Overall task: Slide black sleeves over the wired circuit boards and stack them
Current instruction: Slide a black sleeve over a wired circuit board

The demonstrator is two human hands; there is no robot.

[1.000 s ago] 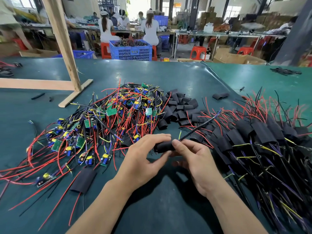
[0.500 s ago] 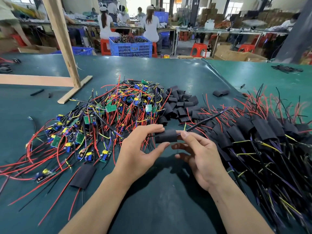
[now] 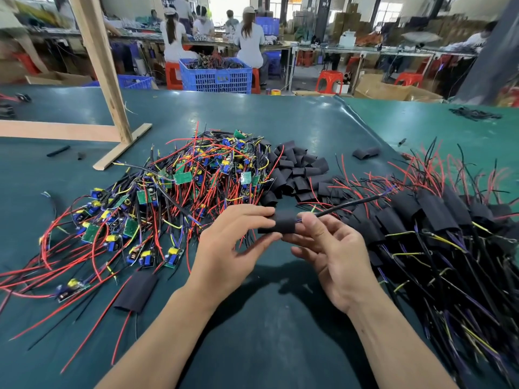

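Above the green table, both hands hold one black sleeve [image 3: 280, 225] with a board hidden inside it. My left hand [image 3: 233, 248] pinches its left end between thumb and fingers. My right hand [image 3: 331, 248] grips its right end, where a black wire bundle [image 3: 354, 203] runs out up and to the right. A pile of bare wired circuit boards [image 3: 179, 192] with red and black wires lies to the left. Loose empty sleeves [image 3: 297, 172] are heaped behind the hands. Sleeved boards [image 3: 438, 220] are stacked in a row on the right.
One sleeved board [image 3: 136, 293] lies alone at front left. A wooden frame [image 3: 101, 80] stands at back left. A single sleeve [image 3: 366, 153] lies at the back. Blue crates [image 3: 216, 75] and seated people are beyond the table's far edge.
Both hands have lifted the sleeve a little higher. My right-hand fingers have spread out below it while the thumb and forefinger keep hold of the right end.
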